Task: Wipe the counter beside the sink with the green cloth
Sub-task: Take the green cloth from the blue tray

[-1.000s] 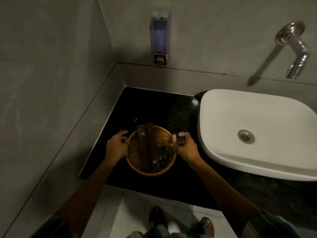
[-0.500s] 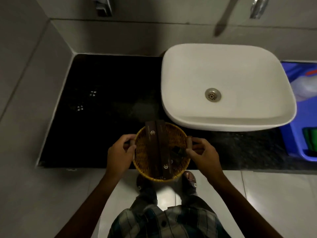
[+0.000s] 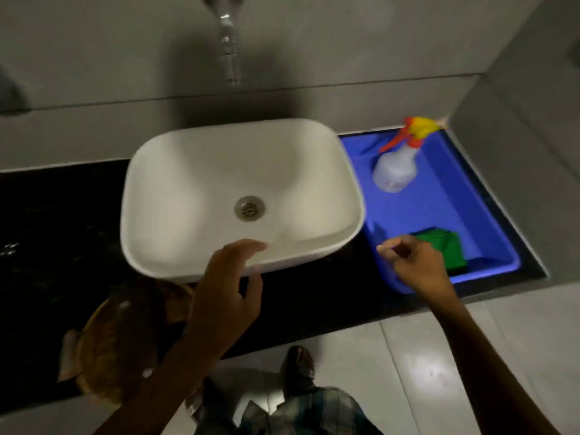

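The folded green cloth lies in the near end of a blue tray to the right of the white sink. My right hand hovers over the tray's near left corner, just left of the cloth, fingers loosely curled and holding nothing. In front of the sink's near rim, my left hand is open and empty above the black counter. The view is blurred by motion.
A wicker basket with dark items sits at the counter's front edge, left of my left arm. A spray bottle lies at the tray's far end. A tap juts from the tiled wall above the sink.
Both hands have let go of the wicker basket, which now rests at the counter's front edge. The view has swung right and my right hand has moved to the blue tray beside the cloth.
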The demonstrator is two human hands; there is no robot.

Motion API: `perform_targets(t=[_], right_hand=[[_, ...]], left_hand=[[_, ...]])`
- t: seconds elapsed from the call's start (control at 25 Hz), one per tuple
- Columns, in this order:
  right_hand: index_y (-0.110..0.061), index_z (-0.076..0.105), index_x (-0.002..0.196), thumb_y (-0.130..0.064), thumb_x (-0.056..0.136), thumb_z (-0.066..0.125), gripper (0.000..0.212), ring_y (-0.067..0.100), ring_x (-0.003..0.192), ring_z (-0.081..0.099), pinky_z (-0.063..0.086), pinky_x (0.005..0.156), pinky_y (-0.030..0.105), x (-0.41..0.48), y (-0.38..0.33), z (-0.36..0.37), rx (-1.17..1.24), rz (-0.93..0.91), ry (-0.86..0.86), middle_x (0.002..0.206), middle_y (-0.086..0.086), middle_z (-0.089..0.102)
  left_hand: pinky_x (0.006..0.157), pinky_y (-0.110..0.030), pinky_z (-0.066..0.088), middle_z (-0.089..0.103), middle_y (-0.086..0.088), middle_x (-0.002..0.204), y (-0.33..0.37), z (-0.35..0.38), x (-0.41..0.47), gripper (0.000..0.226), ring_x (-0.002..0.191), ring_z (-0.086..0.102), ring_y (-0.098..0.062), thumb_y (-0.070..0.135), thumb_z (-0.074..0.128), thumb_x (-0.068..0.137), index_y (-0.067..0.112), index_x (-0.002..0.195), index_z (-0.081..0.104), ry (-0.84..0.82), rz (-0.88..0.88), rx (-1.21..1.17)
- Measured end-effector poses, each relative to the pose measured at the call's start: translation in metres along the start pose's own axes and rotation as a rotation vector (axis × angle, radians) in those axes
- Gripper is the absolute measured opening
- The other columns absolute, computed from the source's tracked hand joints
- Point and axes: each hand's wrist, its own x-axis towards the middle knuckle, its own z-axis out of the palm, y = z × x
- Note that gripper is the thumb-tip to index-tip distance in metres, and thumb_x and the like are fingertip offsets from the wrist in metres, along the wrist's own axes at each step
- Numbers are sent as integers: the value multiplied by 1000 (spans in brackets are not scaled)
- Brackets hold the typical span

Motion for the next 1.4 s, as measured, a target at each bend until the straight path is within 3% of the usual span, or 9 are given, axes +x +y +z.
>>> perform_targets(t=[0.16,0.36,0.56,0.72,0.88,1.0,1.12,1.2,1.4], right_hand=[[-2,68,100,-25,82,73,30,36,103,66,47,87,38,73,85,-73,-253,197,102,103,21,73],[2,46,136,-41,77,76,79,36,125,51,44,98,37,125,128,-85,-304,436,-268,139,22,52],[1,57,126,-27,72,80,65,33,113,56,47,91,40,134,125,-84,-53,529,-360,134,19,56],[-4,67,95,-15,65,75,33,31,88,65,52,78,43,108,87,-77,231,468,-210,102,18,70],[-10,60,93,-17,61,65,33,29,83,63,51,74,42,59,8,-60,579,332,22,88,12,66],[-8,72,99,-17,65,56,38,28,82,71,58,72,39,13,-68,-31,971,236,-139,89,8,76],[-14,78,92,-19,68,56,33,26,79,75,62,60,34,-47,-149,32,1178,162,-468,90,10,79],[-12,75,101,-15,72,58,34,33,88,74,61,66,36,-86,-202,93,1085,86,-688,98,14,78],[-12,70,102,-13,78,77,25,32,90,72,62,73,40,-158,-311,269,318,-281,-728,95,9,75]], left_hand=[[95,-26,45,66,-5,113,65,127,42,28,105,60,-21,11,58,89,13,117,62,-263,310,-70],[106,-45,40,52,-16,141,86,263,69,45,133,44,-31,13,51,91,3,135,49,-760,486,144],[113,-46,24,41,-8,150,79,311,79,51,144,21,-25,27,42,97,9,144,33,-988,471,406],[107,-42,36,58,-14,133,77,275,86,40,134,39,-30,22,51,94,8,132,52,-799,374,104],[95,-34,46,66,-7,119,64,175,84,33,108,61,-24,20,61,90,15,122,61,-453,104,-207],[80,-28,55,63,8,114,38,79,72,41,93,64,-4,39,64,83,34,122,54,-221,-174,-332],[75,-19,55,59,15,117,-3,-22,49,66,92,66,2,60,69,63,50,123,42,-202,-553,-576],[75,-23,58,68,5,111,-42,-87,24,68,94,70,-6,47,77,64,46,124,45,-81,-636,-778],[85,-27,57,60,17,114,-173,-224,-59,51,100,61,7,30,73,83,39,126,48,320,-708,-372]])
